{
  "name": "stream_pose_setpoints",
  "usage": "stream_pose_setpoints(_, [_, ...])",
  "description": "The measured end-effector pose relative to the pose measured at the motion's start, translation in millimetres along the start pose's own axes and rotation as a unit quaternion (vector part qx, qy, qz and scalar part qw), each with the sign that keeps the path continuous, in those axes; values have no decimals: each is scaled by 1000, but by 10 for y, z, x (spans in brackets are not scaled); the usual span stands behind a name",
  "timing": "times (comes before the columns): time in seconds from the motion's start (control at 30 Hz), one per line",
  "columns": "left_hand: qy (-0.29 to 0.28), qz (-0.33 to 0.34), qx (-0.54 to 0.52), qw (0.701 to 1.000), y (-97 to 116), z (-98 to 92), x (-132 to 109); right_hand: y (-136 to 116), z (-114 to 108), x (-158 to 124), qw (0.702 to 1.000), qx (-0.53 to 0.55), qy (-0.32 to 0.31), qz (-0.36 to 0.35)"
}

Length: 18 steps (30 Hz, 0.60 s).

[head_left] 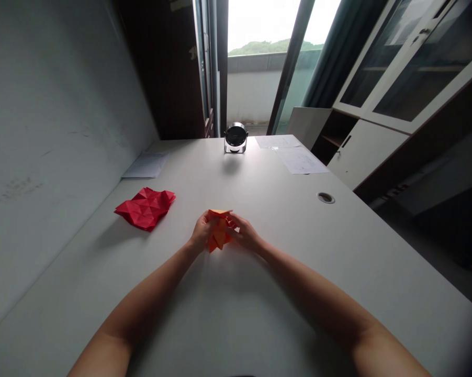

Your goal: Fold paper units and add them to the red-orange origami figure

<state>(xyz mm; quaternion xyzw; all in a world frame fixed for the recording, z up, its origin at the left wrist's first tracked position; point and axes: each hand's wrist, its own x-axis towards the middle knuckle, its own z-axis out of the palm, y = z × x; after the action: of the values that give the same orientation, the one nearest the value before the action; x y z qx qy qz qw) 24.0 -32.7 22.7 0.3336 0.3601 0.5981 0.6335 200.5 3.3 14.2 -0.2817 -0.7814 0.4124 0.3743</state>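
An orange folded paper piece (220,233) is held up just above the table, in the middle of the view. Its upper edge looks lighter and its lower end comes to points. My left hand (202,230) grips its left side, thumb on the near face. On the right side, the fingers of my right hand (244,233) pinch the paper's edge. Some of my fingers are hidden behind the folds. To the left, apart from both hands, lies a creased red sheet of paper (146,208) with a pattern of triangular folds.
The white table (244,314) meets a wall on the left. A round black-faced device on a stand (235,137) is at the far edge. Printed sheets (302,159) lie far right, another paper (145,165) far left. A cable hole (326,198) sits near the right edge.
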Motion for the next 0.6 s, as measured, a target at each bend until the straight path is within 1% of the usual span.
stream_pose_setpoints(0.13, [8, 5, 27, 1000, 37, 16, -8, 14, -22, 14, 997, 52, -11, 50])
stream_pose_setpoints(0.23, [3, 7, 25, 1000, 37, -6, -1, 23, -20, 27, 994, 95, -11, 62])
stream_pose_setpoints(0.3, [-5, 12, 24, 1000, 30, -19, -3, 31, -6, 30, 994, 88, 3, 68])
stream_pose_setpoints(0.37, [-15, 21, 35, 999, 25, -24, -11, 41, 13, 28, 995, 57, 12, 79])
stream_pose_setpoints(0.43, [-22, 27, 49, 998, 29, -24, -19, 56, 30, 25, 996, 38, 7, 79])
stream_pose_setpoints(0.5, [-27, 24, 50, 998, 37, -26, -18, 76, 40, 23, 997, 41, -6, 72])
stream_pose_setpoints(0.6, [-12, 18, 29, 999, 42, -38, 1, 113, 39, 22, 997, 39, -1, 68])
